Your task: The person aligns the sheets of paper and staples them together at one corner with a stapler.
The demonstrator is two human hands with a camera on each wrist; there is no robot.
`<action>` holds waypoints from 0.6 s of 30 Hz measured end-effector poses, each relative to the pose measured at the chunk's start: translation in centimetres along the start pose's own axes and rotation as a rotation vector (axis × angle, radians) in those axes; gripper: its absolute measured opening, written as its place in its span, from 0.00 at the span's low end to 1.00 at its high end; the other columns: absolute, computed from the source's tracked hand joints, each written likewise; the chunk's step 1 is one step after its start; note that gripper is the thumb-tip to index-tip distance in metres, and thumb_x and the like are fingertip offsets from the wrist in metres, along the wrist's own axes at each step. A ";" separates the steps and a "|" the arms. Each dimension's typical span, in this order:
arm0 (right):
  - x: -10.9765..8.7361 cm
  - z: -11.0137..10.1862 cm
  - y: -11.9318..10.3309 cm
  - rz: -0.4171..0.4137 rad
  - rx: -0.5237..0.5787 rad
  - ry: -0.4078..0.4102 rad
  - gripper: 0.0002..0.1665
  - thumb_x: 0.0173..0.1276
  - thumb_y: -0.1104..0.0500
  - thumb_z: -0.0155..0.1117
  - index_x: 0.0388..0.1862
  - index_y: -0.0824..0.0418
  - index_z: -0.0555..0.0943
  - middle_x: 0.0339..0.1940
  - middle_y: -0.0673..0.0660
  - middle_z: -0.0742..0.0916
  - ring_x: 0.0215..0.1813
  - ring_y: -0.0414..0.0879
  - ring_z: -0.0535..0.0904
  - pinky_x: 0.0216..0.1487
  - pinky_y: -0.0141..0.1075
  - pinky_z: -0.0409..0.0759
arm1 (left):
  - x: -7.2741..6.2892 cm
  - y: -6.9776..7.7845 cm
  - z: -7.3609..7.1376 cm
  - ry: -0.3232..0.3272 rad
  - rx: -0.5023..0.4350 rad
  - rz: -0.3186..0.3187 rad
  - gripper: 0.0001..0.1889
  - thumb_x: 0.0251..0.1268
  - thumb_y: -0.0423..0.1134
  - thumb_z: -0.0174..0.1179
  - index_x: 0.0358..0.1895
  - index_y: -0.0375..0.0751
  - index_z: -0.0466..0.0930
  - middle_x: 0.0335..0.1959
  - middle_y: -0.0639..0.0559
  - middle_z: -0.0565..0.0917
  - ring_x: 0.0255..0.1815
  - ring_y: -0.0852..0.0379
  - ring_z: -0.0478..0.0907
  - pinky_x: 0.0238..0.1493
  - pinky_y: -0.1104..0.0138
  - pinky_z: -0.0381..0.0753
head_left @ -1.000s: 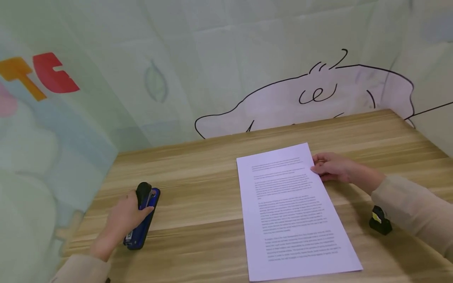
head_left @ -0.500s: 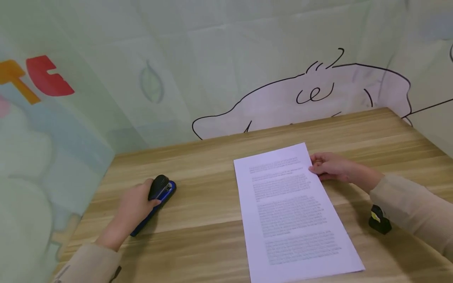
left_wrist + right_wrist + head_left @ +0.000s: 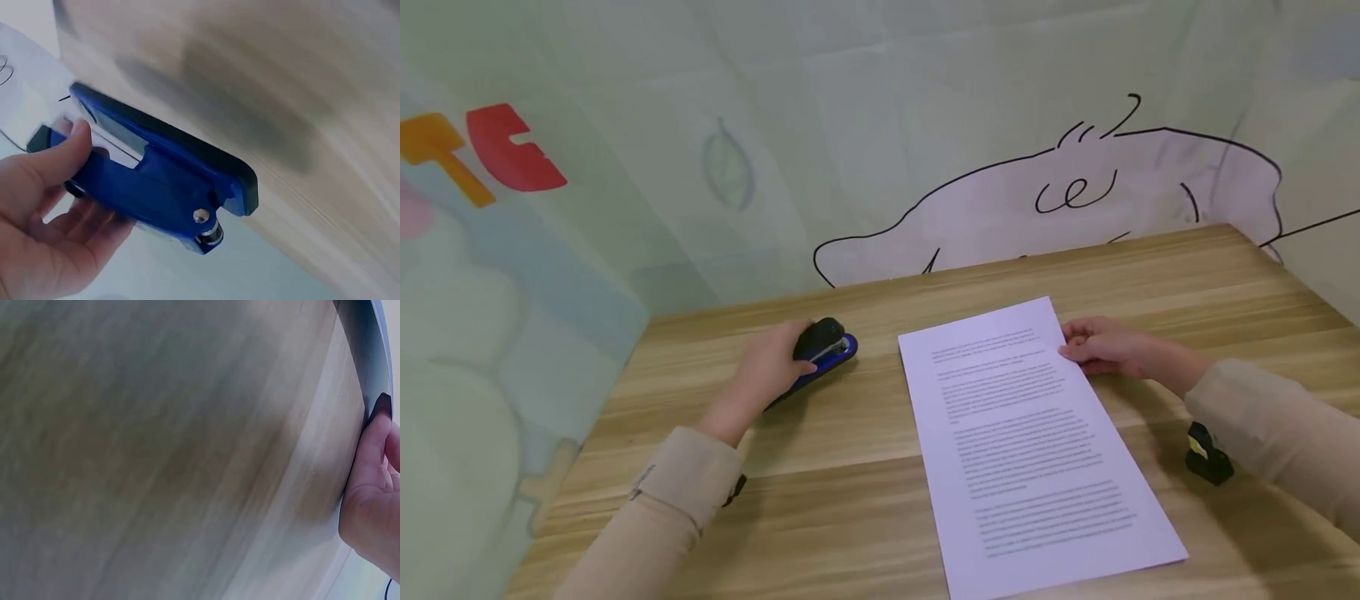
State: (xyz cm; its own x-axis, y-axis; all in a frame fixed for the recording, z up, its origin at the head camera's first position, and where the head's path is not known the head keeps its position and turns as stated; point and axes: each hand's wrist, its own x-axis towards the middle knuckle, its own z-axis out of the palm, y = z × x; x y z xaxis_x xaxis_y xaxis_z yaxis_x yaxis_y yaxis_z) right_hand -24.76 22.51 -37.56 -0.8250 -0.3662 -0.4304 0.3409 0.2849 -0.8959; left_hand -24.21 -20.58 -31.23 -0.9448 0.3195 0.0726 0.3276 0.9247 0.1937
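My left hand (image 3: 765, 367) grips a blue and black stapler (image 3: 831, 357) left of the paper, near the far half of the table. In the left wrist view the thumb and fingers clasp the upper arm of the stapler (image 3: 169, 181), which hangs above the tabletop with its shadow beneath. My right hand (image 3: 1105, 346) pinches the upper right edge of the printed paper (image 3: 1022, 450), thumb on top. Seen from the right wrist, the paper (image 3: 369, 350) lifts off the wood at that edge, with fingers under it. Whether it is one sheet or several, I cannot tell.
A small black tape dispenser (image 3: 1208, 454) with a yellow part stands beside my right sleeve (image 3: 1270, 425). The wooden table (image 3: 827, 517) ends at the back against a printed cloth backdrop (image 3: 820, 125).
My left hand has carried the stapler up from the left side of the table, rightward and away from me, closer to the paper. The right hand keeps its pinch on the paper's edge.
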 end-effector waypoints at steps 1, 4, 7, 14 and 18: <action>0.0 0.0 0.1 -0.001 0.000 0.002 0.18 0.68 0.67 0.53 0.53 0.74 0.62 0.26 0.50 0.78 0.33 0.40 0.77 0.38 0.32 0.79 | 0.5 0.3 0.3 0.001 -0.007 0.005 0.28 0.50 0.33 0.69 0.57 0.31 0.72 0.51 0.34 0.78 0.49 0.38 0.76 0.50 0.49 0.73; 0.0 0.0 0.1 0.003 0.001 0.006 0.20 0.68 0.67 0.54 0.55 0.75 0.62 0.26 0.49 0.79 0.33 0.40 0.78 0.39 0.32 0.79 | 1.7 1.2 1.2 0.011 -0.002 0.038 0.28 0.47 0.34 0.71 0.54 0.33 0.74 0.48 0.36 0.80 0.47 0.40 0.77 0.49 0.51 0.73; 0.1 0.1 0.1 0.013 -0.007 0.007 0.24 0.69 0.66 0.54 0.58 0.75 0.61 0.28 0.50 0.80 0.35 0.41 0.78 0.40 0.33 0.79 | 2.4 2.0 1.8 0.017 0.000 0.073 0.27 0.46 0.33 0.72 0.52 0.33 0.75 0.47 0.37 0.81 0.46 0.41 0.77 0.49 0.52 0.74; 0.1 0.3 0.0 0.008 -0.005 0.005 0.26 0.69 0.65 0.53 0.61 0.76 0.59 0.31 0.50 0.81 0.36 0.40 0.78 0.42 0.33 0.79 | 3.0 3.2 2.3 0.012 -0.047 0.100 0.26 0.46 0.31 0.72 0.52 0.34 0.75 0.48 0.38 0.81 0.47 0.42 0.77 0.50 0.52 0.74; -0.1 0.1 0.1 0.010 -0.001 0.013 0.24 0.70 0.65 0.52 0.59 0.76 0.60 0.31 0.50 0.81 0.36 0.41 0.78 0.42 0.34 0.79 | 3.4 3.6 2.3 0.012 -0.038 0.118 0.26 0.46 0.31 0.72 0.52 0.34 0.76 0.48 0.38 0.81 0.47 0.42 0.78 0.50 0.52 0.74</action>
State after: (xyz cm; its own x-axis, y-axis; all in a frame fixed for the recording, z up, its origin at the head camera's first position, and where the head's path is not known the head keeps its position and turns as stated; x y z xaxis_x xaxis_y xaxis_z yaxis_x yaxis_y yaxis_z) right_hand -24.60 22.51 -37.61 -0.8273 -0.3520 -0.4378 0.3489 0.2889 -0.8915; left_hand -26.26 -15.69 -32.52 -0.8994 0.4234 0.1088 0.4372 0.8720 0.2203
